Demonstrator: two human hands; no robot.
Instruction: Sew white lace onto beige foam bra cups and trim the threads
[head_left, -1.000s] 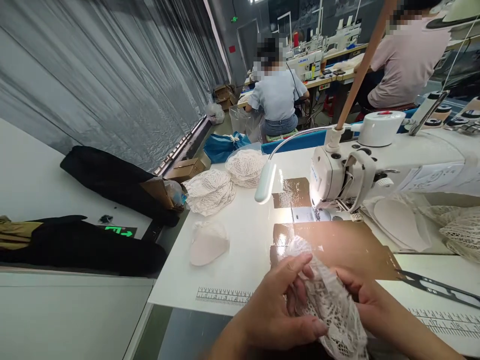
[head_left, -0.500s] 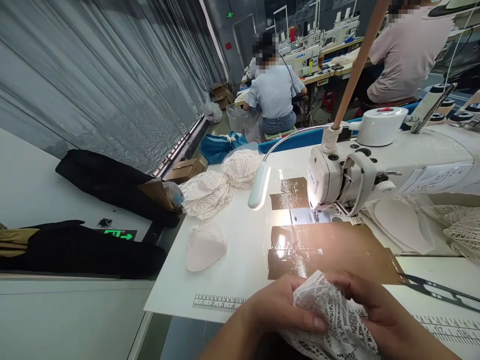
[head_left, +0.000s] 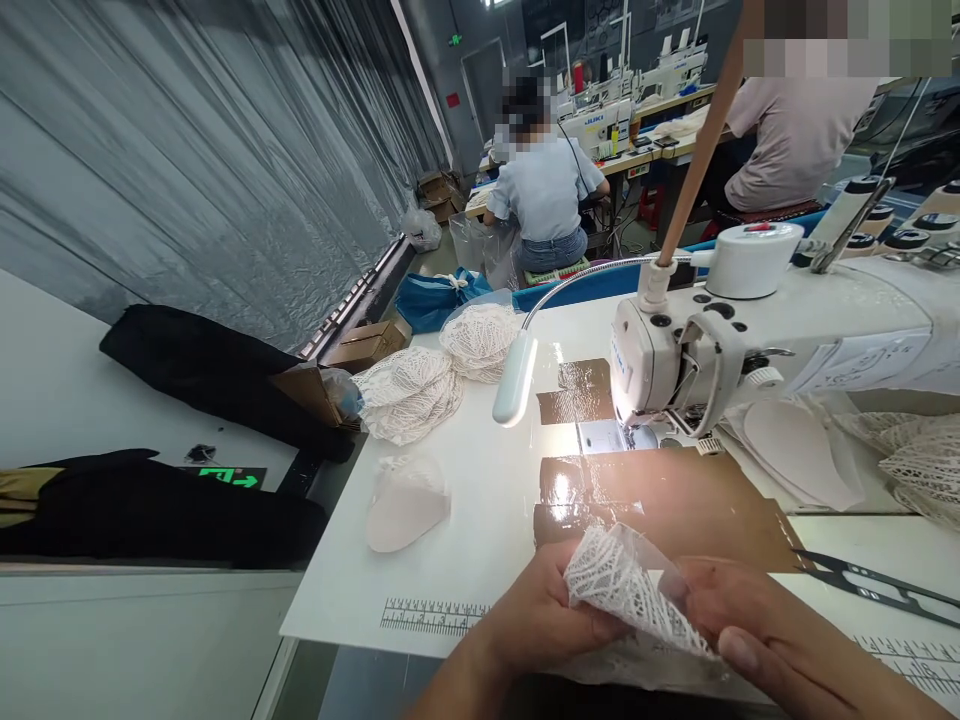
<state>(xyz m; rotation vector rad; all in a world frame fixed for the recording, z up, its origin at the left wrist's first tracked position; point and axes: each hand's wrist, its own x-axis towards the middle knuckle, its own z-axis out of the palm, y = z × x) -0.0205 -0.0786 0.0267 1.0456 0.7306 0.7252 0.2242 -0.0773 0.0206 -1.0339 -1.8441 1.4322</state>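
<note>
A white lace piece (head_left: 634, 590) with a sheer layer under it is held at the table's front edge, below the sewing machine (head_left: 675, 350). My left hand (head_left: 551, 610) is closed on its left side, thumb on top of the lace. On the other side, my right hand (head_left: 750, 610) grips the right edge, its fingers partly hidden behind the fabric and its thumb along the near corner. Brown tape (head_left: 660, 490) covers the table just beyond both hands. Black thread snips (head_left: 877, 585) lie to the right of my right hand.
A pale cup-shaped piece (head_left: 407, 505) lies on the left of the white table (head_left: 480, 540). Lace piles (head_left: 412, 390) sit behind it, near a lamp (head_left: 516, 380). More pale cut pieces (head_left: 795, 450) rest under the machine arm. Two people sit at machines beyond.
The lace piece was bunched between both hands; now it is spread flatter, with its sheer layer showing below. My right hand has turned and its thumb has come into view.
</note>
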